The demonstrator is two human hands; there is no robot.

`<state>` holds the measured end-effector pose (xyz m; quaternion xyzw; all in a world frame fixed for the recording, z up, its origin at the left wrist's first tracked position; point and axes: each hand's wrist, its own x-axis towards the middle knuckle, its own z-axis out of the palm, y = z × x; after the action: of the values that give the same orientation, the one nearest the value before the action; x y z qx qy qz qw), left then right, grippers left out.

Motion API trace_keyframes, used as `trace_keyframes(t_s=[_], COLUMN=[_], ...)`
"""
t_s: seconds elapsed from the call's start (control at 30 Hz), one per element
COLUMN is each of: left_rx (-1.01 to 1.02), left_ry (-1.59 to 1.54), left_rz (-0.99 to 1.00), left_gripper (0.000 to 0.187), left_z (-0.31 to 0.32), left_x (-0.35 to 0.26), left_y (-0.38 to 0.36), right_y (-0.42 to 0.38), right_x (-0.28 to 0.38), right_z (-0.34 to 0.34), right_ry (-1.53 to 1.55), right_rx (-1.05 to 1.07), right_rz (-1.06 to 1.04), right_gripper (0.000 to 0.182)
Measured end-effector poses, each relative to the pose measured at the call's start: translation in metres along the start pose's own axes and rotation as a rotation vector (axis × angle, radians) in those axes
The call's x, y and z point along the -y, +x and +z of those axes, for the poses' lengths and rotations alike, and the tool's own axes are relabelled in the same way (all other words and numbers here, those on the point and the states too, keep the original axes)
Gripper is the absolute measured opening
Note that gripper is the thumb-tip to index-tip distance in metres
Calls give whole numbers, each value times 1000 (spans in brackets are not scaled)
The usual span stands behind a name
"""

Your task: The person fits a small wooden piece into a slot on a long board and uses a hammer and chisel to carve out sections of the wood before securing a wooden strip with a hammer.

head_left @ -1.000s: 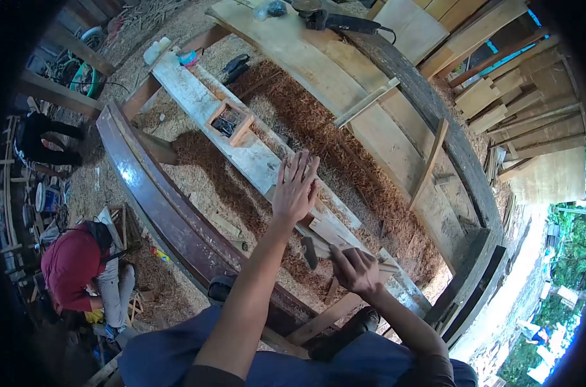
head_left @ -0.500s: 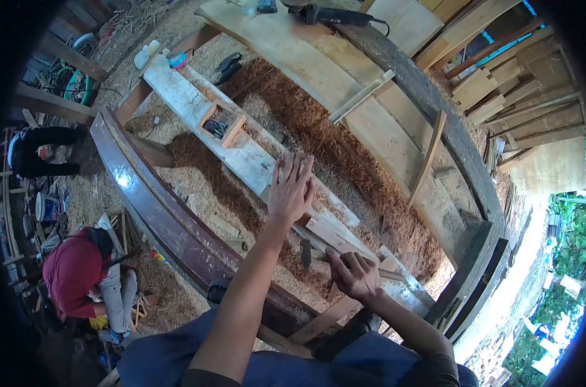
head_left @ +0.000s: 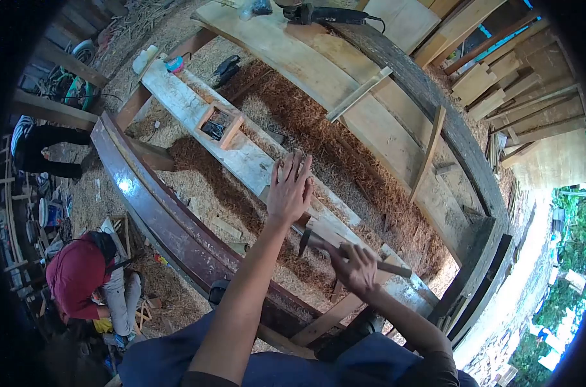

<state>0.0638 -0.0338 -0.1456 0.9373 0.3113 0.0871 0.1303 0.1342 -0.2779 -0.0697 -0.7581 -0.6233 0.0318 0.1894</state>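
Observation:
A hammer [head_left: 395,267] is gripped in my right hand [head_left: 356,266], its dark head pointing left and its wooden handle sticking out past my fingers. Below it lies a pale piece of wood [head_left: 328,231] on the long whitish plank [head_left: 180,100]. My left hand [head_left: 289,193] rests palm down on the plank, fingers stretched out towards the far side; what is under the palm is hidden. Farther up the same plank stands a small wooden box [head_left: 219,126] with dark, thin pieces inside, perhaps nails.
A curved brown-painted timber [head_left: 167,203] runs along the left. Wide boards [head_left: 364,119] with crosspieces curve along the right, a power tool [head_left: 335,14] at their far end. Shavings [head_left: 286,109] cover the ground. A person in a red top [head_left: 80,274] crouches at lower left; another person's dark-clothed legs [head_left: 51,151] stand behind.
The hammer has swung: its head is slightly farther up and its handle now shows beyond my right hand. My left hand stays in place.

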Motion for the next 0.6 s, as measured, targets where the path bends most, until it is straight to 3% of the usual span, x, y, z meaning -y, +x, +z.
trace_keyframes(t_s=[0.13, 0.23, 0.4, 0.47, 0.5, 0.6], left_rx=[14, 14, 2, -2, -3, 8], left_ry=[22, 19, 5, 13, 16, 23], left_rz=[15, 15, 21, 14, 17, 4], left_gripper=[61, 58, 58, 59, 59, 60], left_z=[1, -1, 1, 1, 0, -1], left_x=[-2, -3, -2, -1, -1, 0], left_y=[-4, -2, -4, -3, -3, -2], right_y=[-13, -3, -9, -9, -9, -9], right_x=[20, 18, 28, 31, 30, 33], right_z=[4, 9, 4, 8, 10, 4], right_ry=[19, 134, 136, 183, 191, 194], right_rx=[-18, -13, 22, 58, 66, 68], right_rz=[-146, 104, 70, 108, 232, 213], right_gripper=[56, 59, 56, 55, 56, 55])
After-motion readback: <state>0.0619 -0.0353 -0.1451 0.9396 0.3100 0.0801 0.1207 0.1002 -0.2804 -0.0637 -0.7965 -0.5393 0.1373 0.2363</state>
